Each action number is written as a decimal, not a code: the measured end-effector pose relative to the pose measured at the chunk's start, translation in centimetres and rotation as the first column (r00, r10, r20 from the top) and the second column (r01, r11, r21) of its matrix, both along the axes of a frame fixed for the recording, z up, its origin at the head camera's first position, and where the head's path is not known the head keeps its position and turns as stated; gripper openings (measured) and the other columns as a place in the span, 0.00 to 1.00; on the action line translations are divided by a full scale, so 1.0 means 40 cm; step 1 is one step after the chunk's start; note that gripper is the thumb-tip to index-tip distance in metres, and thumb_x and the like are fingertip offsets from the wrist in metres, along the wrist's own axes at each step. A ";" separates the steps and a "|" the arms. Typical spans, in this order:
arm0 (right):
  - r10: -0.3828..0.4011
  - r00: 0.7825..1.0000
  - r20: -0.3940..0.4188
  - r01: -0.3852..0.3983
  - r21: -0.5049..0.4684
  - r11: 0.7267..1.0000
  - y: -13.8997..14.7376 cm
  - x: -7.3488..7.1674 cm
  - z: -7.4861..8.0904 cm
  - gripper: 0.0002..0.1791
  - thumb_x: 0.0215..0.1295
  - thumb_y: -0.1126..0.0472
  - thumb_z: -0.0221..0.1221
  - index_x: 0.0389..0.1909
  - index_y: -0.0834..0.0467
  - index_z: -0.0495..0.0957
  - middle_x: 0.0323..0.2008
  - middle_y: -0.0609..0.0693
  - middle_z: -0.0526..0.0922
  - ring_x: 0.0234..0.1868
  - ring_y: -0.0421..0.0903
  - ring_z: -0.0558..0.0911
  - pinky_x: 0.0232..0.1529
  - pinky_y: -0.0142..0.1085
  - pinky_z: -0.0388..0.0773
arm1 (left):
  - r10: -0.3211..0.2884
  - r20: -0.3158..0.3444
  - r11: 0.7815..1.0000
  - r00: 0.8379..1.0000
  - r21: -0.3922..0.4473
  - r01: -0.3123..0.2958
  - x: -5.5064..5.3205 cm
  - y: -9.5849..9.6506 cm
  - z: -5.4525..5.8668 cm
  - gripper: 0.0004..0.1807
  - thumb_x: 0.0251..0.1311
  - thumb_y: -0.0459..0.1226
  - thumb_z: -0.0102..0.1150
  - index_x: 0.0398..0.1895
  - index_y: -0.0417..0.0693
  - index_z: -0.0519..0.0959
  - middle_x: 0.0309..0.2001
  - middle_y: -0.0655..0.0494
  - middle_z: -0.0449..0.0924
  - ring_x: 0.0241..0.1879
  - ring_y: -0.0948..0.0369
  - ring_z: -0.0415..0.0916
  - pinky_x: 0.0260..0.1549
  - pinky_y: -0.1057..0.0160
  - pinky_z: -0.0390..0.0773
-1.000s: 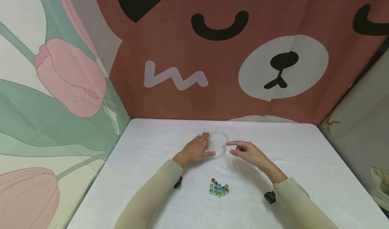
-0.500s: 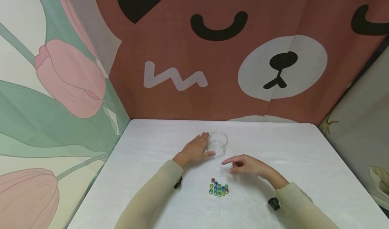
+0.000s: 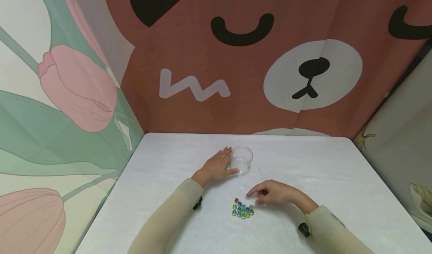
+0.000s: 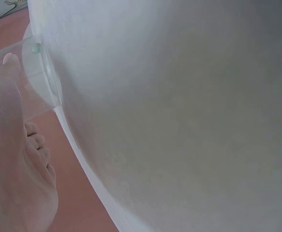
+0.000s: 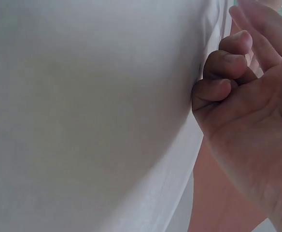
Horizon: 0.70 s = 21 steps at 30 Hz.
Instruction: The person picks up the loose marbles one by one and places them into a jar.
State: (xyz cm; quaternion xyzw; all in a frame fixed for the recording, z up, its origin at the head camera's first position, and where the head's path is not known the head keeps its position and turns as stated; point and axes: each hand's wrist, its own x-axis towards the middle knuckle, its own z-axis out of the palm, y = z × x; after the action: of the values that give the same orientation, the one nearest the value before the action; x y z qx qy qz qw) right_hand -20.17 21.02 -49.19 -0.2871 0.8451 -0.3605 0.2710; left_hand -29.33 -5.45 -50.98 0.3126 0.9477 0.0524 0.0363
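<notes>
My left hand (image 3: 216, 165) rests against the left side of a clear round cup (image 3: 242, 160), its fingers straight along the wall and its thumb across the front. Through the wall in the left wrist view, a small green marble (image 4: 36, 48) shows near the cup's base. My right hand (image 3: 275, 192) hovers just right of and behind a cluster of glass marbles (image 3: 243, 210) in green, blue, yellow and amber. Its index finger and thumb are apart with nothing between them; in the right wrist view the other fingers (image 5: 225, 65) are curled toward the palm.
A white cloth covers the table (image 3: 175, 149). Behind it hangs a brown curtain (image 3: 189, 115) with a bear print, and a tulip-print curtain (image 3: 77, 89) hangs at the left. Each wrist carries a small black camera, the right one (image 3: 305, 229) showing clearly.
My right hand has left the cup's right side and come back toward me, stopping near the marbles. The left hand and the cup have stayed in place.
</notes>
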 end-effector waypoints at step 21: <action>0.069 0.996 -0.059 -0.068 0.027 0.997 -0.028 0.018 0.001 0.14 0.61 0.63 0.70 0.47 0.48 0.87 0.23 0.39 0.76 0.25 0.33 0.70 0.28 0.26 0.69 | 0.001 0.001 1.000 1.000 -0.021 -0.001 -0.001 -0.001 0.001 0.52 0.70 0.69 0.37 0.81 0.41 0.48 0.82 0.50 0.44 0.81 0.56 0.38 0.79 0.61 0.39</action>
State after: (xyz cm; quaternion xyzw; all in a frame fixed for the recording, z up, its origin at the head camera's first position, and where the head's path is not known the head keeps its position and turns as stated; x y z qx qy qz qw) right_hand -19.45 19.90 -49.15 -0.3232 0.8470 -0.3315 0.2613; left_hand -29.39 -5.50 -50.94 0.3117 0.9484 0.0427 0.0400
